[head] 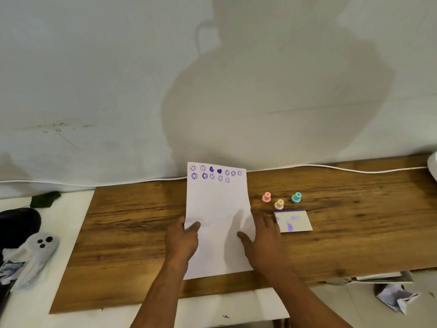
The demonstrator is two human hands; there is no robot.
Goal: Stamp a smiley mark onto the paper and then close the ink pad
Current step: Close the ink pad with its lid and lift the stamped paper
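Observation:
A white sheet of paper (pixel 217 204) lies upright on the wooden board (pixel 132 223), its top edge leaning on the wall, with two rows of purple smiley and heart marks near the top. My left hand (pixel 182 240) grips the paper's left edge, thumb on top. My right hand (pixel 262 235) rests flat on its right edge, fingers spread. To the right stand three small stamps: pink (pixel 266 198), yellow (pixel 279 204) and teal (pixel 296 197). Just below them lies the white ink pad case (pixel 293 221), smeared purple, lid down as far as I can tell.
A white cable (pixel 354 169) runs along the wall behind the board. At far left lie a dark object (pixel 19 221), a white controller (pixel 40 252) and crumpled paper. More crumpled paper (pixel 397 298) sits at lower right, off the board.

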